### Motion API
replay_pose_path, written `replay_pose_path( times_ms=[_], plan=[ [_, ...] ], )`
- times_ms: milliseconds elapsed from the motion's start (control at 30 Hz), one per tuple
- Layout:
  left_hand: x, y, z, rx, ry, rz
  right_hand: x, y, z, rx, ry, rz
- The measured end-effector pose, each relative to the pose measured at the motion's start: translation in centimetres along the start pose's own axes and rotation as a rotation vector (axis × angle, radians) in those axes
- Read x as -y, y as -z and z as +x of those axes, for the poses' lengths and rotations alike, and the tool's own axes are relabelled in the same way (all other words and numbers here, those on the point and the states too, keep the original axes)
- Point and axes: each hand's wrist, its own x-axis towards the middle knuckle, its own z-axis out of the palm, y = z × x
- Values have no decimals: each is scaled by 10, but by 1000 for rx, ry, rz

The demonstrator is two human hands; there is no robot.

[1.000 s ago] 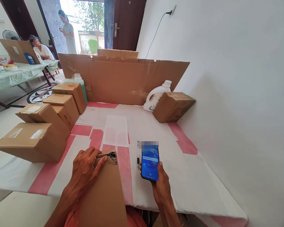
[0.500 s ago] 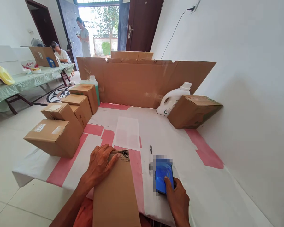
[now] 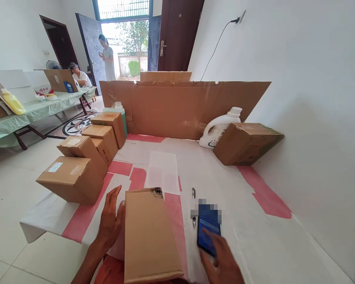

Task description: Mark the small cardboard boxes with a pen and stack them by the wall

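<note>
A brown cardboard box (image 3: 149, 232) with a dark scribbled patch at its far right corner lies at the near edge of the table in front of me. My left hand (image 3: 111, 219) is open along the box's left side, fingers stretched out; whether it touches the box I cannot tell. On the cloth to the right lies a phone (image 3: 208, 227) with a lit blue screen, partly blurred out. Over its lower part is my right hand (image 3: 221, 258), index finger on or just above the screen and thumb apart, slightly smeared. A pen (image 3: 193, 193) lies left of the phone.
Several cardboard boxes (image 3: 72, 177) line the table's left side, a green-liquid jug (image 3: 122, 118) behind them. At the back right stand a white jug (image 3: 215, 128) and another box (image 3: 248, 144). A cardboard panel (image 3: 165, 110) closes the far edge. Two people are farther off.
My left hand has come off the box's far end to its left side. My right hand has let the phone down onto the table, and its finger is now over the screen, which looks darker.
</note>
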Motion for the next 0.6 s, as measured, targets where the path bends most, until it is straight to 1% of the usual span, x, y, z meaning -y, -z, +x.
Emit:
replay_pose_path(
  times_ms=[67, 100, 167, 233, 267, 333, 400, 467, 500, 533, 600],
  plan=[
    [15, 2, -28, 34, 83, -2, 15, -14, -18, 226, 82, 242],
    [18, 2, -41, 80, 94, -15, 26, -21, -26, 310, 102, 332],
    [17, 0, -64, 191, 57, -73, 51, -26, -33, 408, 129, 452],
    [9, 2, -78, 267, 16, -133, 75, -18, -31, 471, 139, 502],
    [3, 7, -81, 281, 15, -148, 86, -10, -27, 475, 137, 502],
    [-7, 23, -80, 268, 37, -137, 103, 12, -18, 438, 127, 467],
    [-14, 42, -71, 232, 54, -94, 116, 33, -8, 328, 108, 447],
    [-20, 54, -58, 202, 50, -55, 125, 43, 2, 210, 126, 481],
    [-22, 55, -51, 193, 43, -43, 128, 43, 7, 178, 159, 514],
    [-23, 51, -44, 184, 35, -38, 130, 41, 12, 170, 198, 553],
    [-22, 35, -33, 154, 29, -50, 128, 27, 22, 234, 242, 630]
  ],
)
